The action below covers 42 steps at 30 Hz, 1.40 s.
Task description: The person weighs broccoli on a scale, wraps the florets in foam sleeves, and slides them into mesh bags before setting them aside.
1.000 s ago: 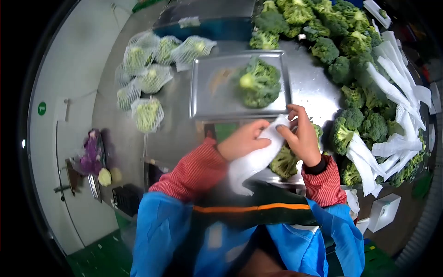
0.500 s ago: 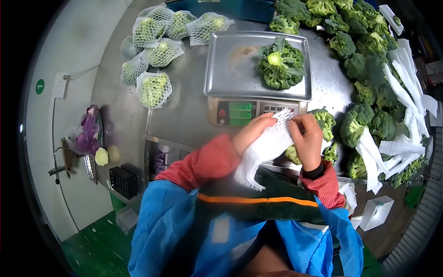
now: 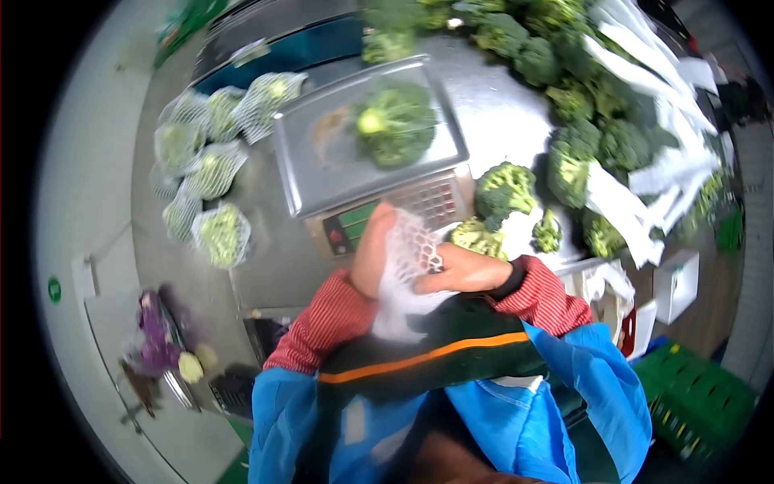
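Note:
A white foam net sleeve hangs between my two hands in front of the scale, its mesh spread wide near the top. My left hand is closed on its left side, blurred by motion. From the right, my right hand grips the sleeve's edge with the fingers bent round it. Just beyond, a head of broccoli lies stem toward me on the steel pan of the weighing scale. The scale's keypad and display are partly covered by my left hand.
Several netted heads sit at the left of the steel table. Loose broccoli is heaped at the right, with white foam sleeves over it. Smaller broccoli pieces lie near my right hand. A green crate stands at lower right.
My view has turned and shifted right, so the scale appears tilted and further left. My right hand has come lower and round the sleeve; the net's top is now stretched wider.

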Motion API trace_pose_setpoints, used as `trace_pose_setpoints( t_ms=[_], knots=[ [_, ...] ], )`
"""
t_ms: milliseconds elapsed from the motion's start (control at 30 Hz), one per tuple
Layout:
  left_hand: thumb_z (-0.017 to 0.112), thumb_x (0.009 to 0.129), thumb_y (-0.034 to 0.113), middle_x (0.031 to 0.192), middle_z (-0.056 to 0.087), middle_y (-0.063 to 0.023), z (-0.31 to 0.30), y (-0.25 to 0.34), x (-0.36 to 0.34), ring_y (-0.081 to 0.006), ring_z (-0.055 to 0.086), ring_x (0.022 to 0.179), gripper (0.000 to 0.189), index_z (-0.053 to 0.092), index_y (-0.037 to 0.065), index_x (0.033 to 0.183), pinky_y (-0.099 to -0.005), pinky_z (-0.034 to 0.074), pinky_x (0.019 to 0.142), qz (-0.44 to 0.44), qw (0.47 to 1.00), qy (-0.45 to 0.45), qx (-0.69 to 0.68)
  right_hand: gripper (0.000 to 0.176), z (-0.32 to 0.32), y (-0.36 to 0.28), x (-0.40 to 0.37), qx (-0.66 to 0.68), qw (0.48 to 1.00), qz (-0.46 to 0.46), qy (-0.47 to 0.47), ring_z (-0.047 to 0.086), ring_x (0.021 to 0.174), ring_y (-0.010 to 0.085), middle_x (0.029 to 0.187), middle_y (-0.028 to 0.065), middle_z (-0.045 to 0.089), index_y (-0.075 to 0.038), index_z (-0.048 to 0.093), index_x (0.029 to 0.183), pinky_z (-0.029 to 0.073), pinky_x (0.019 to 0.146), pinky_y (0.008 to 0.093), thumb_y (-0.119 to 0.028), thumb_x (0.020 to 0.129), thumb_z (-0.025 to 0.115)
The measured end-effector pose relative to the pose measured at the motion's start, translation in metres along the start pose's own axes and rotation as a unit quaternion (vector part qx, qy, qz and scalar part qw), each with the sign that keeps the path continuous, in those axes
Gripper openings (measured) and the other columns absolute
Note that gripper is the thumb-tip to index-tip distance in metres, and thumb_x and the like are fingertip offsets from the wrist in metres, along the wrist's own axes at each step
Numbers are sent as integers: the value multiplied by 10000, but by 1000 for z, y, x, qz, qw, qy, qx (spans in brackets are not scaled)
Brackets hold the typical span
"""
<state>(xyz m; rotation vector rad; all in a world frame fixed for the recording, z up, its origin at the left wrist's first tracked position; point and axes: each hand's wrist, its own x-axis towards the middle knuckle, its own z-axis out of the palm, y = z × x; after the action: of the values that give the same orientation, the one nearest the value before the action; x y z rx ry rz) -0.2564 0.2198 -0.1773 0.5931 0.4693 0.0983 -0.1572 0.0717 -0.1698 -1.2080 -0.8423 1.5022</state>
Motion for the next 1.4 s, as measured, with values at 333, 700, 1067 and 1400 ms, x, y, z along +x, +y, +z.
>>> trace_pose_setpoints(
  t_ms=[333,700,1067,1400],
  knots=[
    [601,911,156,1126,633,-92,-33,-2,-9,-152,624,961,400,520,-3,1269,-282,514,833,-341,902,-111,241,275,-18,31,-56,69,993,-11,91,599,865,131,957,78,672,13,625,1087,487,781,299,-133,857,657],
    [615,857,68,995,675,-95,-38,-38,-7,-176,645,879,248,616,16,1099,-293,520,771,-301,860,-149,384,175,-55,71,-137,-167,775,40,609,501,591,69,654,26,574,12,618,843,405,543,233,-148,908,587],
    [762,738,235,1166,552,-138,12,-45,10,-330,610,970,581,514,41,1226,-360,506,801,116,630,-131,757,177,-37,113,-91,-417,763,48,492,579,783,346,807,145,566,-27,600,839,476,683,429,-181,766,646],
    [730,740,280,1199,508,-93,13,-101,44,-344,635,843,671,409,83,1296,-409,526,675,134,549,-173,807,272,-47,125,-86,-386,809,31,443,582,760,385,769,202,599,24,600,798,476,697,460,-229,705,638]
  ],
)
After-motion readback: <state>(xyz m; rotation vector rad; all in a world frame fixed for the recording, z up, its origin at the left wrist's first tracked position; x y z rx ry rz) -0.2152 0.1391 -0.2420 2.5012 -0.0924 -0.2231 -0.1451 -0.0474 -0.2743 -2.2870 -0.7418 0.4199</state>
